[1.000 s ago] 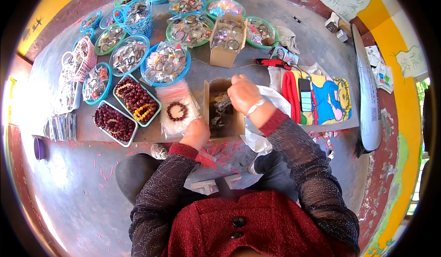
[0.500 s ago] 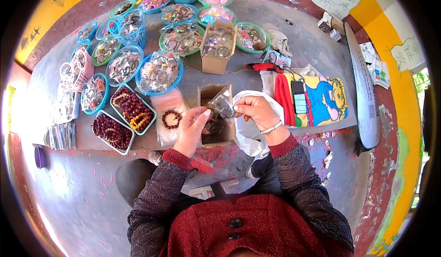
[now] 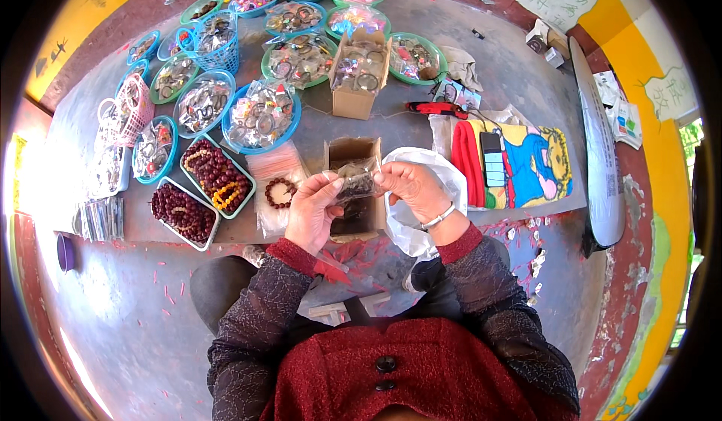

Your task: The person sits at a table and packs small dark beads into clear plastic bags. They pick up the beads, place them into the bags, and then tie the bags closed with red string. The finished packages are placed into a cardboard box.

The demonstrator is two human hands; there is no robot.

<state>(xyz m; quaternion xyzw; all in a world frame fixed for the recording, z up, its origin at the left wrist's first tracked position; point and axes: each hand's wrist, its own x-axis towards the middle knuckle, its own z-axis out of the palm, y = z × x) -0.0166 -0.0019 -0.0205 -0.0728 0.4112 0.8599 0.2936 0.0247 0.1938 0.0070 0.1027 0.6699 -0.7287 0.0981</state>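
A small clear plastic bag [image 3: 358,183] with something dark inside is stretched between my two hands. My left hand [image 3: 313,209] pinches its left end, and my right hand [image 3: 416,188] grips the right end between thumb and fingers. What exactly lies in the bag is too small to make out. Right below it stands an open cardboard box [image 3: 353,150], its inside partly covered by my hands and the bag. A white plastic bag [image 3: 451,188] lies behind my right hand. Left of my left hand, a dark red bead bracelet [image 3: 280,193] rests on a stack of clear bags [image 3: 272,164].
Two trays of bead strings [image 3: 184,218] sit at the left. Several basins of bagged trinkets [image 3: 262,120] fill the far left, beside another cardboard box [image 3: 355,105]. At the right, a phone [image 3: 493,159] lies on a colourful folded towel [image 3: 526,167].
The small clear bag has gone from hanging tilted to lying level between both hands. My left hand now holds its left end, and my right hand has shifted slightly left.
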